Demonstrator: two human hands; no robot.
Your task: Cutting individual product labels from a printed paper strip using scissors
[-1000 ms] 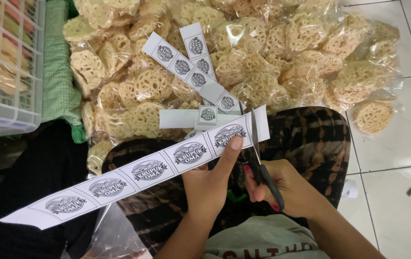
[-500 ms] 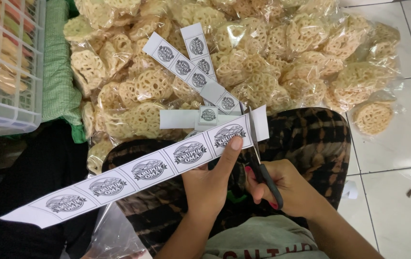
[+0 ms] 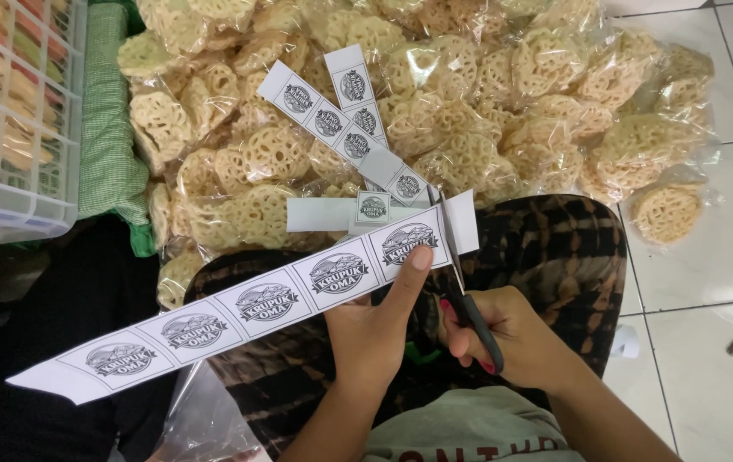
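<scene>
The left hand [image 3: 375, 329] sits at centre frame, closed in a pinch on the label strip [image 3: 238, 312]; the thumb lies on the printed face near the strip's right end, and the remaining fingers are curled beneath the paper, out of sight. This grip keeps the last label taut and level close to the cut line; the long free length trails unsupported toward the lower left of the frame.

The right hand [image 3: 512, 342] is at lower centre-right, closed around the handles of the scissors [image 3: 460, 274]; the blades point up the frame and cross the strip just right of the last printed label, so the cut falls on the blank margin; whether the blades are fully closed cannot be told. The wrist is bent inward; the forearm enters from the lower right corner.

Both hands work over the patterned cloth [image 3: 554, 248] on the lap; this gives a surface just below the strip. Other label strips [image 3: 332, 120] rest on the cracker bags [image 3: 503, 94] across the upper frame, within reach; a white crate [image 3: 15, 128] stands at upper left, beside a green cloth [image 3: 109, 145].
</scene>
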